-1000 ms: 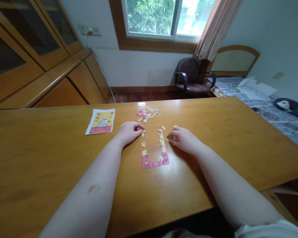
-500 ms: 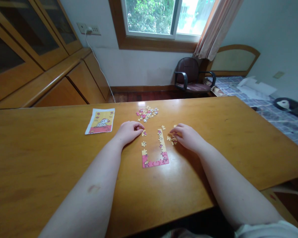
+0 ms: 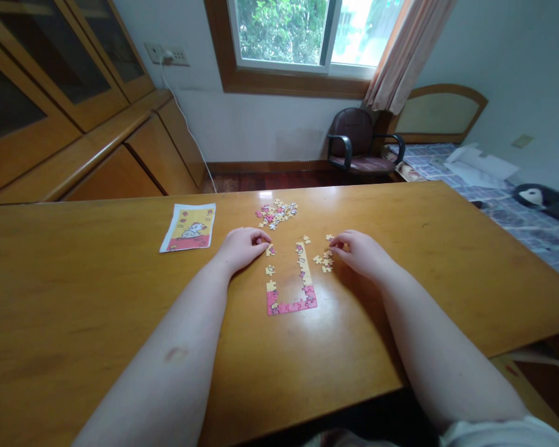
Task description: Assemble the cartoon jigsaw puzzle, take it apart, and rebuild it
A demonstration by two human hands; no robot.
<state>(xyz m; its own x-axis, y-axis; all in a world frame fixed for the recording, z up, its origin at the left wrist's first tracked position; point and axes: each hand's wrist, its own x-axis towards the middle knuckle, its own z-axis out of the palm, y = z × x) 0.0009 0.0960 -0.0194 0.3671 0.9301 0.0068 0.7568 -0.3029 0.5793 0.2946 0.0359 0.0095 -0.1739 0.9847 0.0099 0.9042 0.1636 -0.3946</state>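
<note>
A partly joined jigsaw puzzle border (image 3: 292, 307) lies on the table, pink along the bottom and yellow up the right side. My left hand (image 3: 245, 249) rests at its upper left, fingers bent and fingertips on a yellow puzzle piece (image 3: 271, 250) with a pink mark. Below that, another yellow piece (image 3: 270, 270) sits apart from the border. My right hand (image 3: 359, 253) hovers beside several loose yellow pieces (image 3: 327, 262), its fingers curved and slightly apart, with nothing visible between them. A single piece (image 3: 306, 239) lies just above the border's right side.
A heap of mixed pink and yellow pieces (image 3: 277, 213) lies farther back on the wooden table (image 3: 121, 298). To the left is a picture sheet (image 3: 189, 228) showing a white animal on yellow and pink. Beyond the table stand a brown armchair (image 3: 358, 139) and a bed (image 3: 475, 186).
My right hand has shifted a little to the right, uncovering more of the loose yellow pieces. The left hand and the joined border stay where they were.
</note>
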